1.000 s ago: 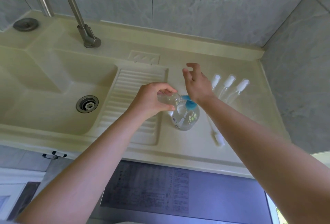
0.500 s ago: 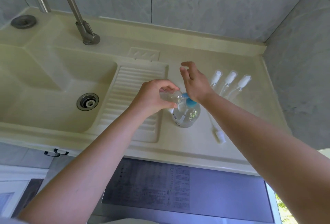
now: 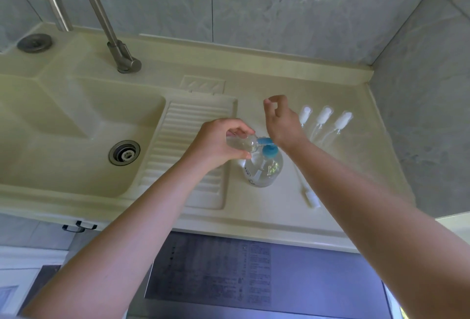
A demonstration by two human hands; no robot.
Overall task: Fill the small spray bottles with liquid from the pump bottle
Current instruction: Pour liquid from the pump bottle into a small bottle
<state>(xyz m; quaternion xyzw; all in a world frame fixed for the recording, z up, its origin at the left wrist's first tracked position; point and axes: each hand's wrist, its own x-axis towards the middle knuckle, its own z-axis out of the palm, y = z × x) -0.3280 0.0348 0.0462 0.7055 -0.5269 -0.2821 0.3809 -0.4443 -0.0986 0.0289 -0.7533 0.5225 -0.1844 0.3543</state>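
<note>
Filling step: left hand (image 3: 218, 143) grips small spray bottle (image 3: 241, 143) at pump bottle (image 3: 264, 168) spout; right hand (image 3: 281, 121), fingers loose, holds nothing, heel on pump. Next prob: press w/ mouth aligned.

The left hand (image 3: 216, 144) grips a small clear bottle (image 3: 243, 143) lying sideways, its mouth at the blue spout of the pump bottle (image 3: 264, 170) standing on the desk (image 3: 279, 217). The heel of the right hand (image 3: 281, 121) rests on the pump head, fingers (image 3: 276, 101) loosely curled. Three capped spray bottles (image 3: 324, 121) lie side by side just right of it, beside the sink (image 3: 76, 120)
</note>
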